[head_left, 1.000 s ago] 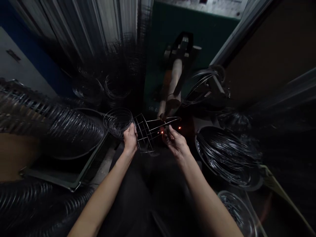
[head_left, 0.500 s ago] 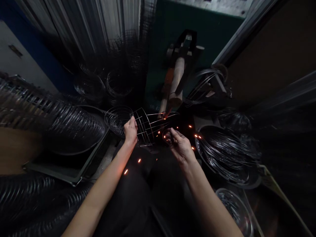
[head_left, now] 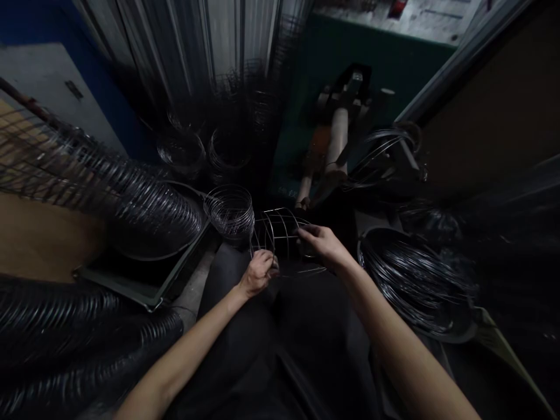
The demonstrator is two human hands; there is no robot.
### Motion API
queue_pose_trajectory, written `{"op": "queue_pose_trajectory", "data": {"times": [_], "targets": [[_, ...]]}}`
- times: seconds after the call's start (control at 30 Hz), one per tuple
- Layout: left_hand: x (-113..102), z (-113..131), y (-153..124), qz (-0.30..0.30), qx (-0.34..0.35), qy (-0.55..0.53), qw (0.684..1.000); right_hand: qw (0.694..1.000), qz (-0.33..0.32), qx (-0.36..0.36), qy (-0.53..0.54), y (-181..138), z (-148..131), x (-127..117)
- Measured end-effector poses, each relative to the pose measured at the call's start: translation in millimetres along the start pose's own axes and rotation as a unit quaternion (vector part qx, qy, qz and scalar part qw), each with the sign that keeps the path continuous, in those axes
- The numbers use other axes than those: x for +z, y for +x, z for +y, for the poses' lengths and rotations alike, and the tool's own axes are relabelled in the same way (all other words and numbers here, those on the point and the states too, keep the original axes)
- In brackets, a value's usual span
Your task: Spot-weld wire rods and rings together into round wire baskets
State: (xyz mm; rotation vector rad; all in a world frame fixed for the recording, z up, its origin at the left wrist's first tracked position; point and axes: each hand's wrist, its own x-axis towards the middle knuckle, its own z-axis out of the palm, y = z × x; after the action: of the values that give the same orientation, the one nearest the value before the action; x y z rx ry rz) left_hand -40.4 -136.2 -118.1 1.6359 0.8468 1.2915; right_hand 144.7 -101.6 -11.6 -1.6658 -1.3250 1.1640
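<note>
A wire basket frame (head_left: 273, 228) of curved, crossing metal wires is between my hands, above my lap. My left hand (head_left: 259, 273) is closed on its near left side, palm turned inward. My right hand (head_left: 321, 244) pinches at the right side of the frame, near its open end; fingertips partly hide what they grip, and a thin curved wire shows just below them. Beyond the frame stands a spot welder's upper electrode arm (head_left: 338, 137), with the lower arm (head_left: 305, 189) beneath it. The frame is apart from the electrode tips, and no sparks show.
Stacked wire rings (head_left: 230, 210) stand left of the frame. Further left, many wire hoops hang in a row (head_left: 149, 198) over a green-edged tray (head_left: 118, 291). At right is a basin (head_left: 464, 333) of bent wires. The green machine body (head_left: 297, 116) rises ahead.
The wire frame has come away from the electrodes, toward my lap, and turned. The sparks are gone. My left hand moved down and right; the camera view shifted left.
</note>
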Motion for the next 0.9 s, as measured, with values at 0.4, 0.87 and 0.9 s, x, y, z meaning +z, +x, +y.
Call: {"op": "queue_pose_trajectory", "data": {"times": [0.4,0.87,0.9], "targets": [[-31,-24,31,0.209,-0.497,-0.3,0.787,0.957,0.036,-0.207,-0.198,-89,128,47],[24,3,37,0.311,-0.27,-0.276,0.868,0.812,0.189,0.386,-0.396,-237,301,-147],[29,3,39,0.324,-0.258,-0.261,0.872,0.811,0.16,0.404,-0.392,-239,311,-149]]}}
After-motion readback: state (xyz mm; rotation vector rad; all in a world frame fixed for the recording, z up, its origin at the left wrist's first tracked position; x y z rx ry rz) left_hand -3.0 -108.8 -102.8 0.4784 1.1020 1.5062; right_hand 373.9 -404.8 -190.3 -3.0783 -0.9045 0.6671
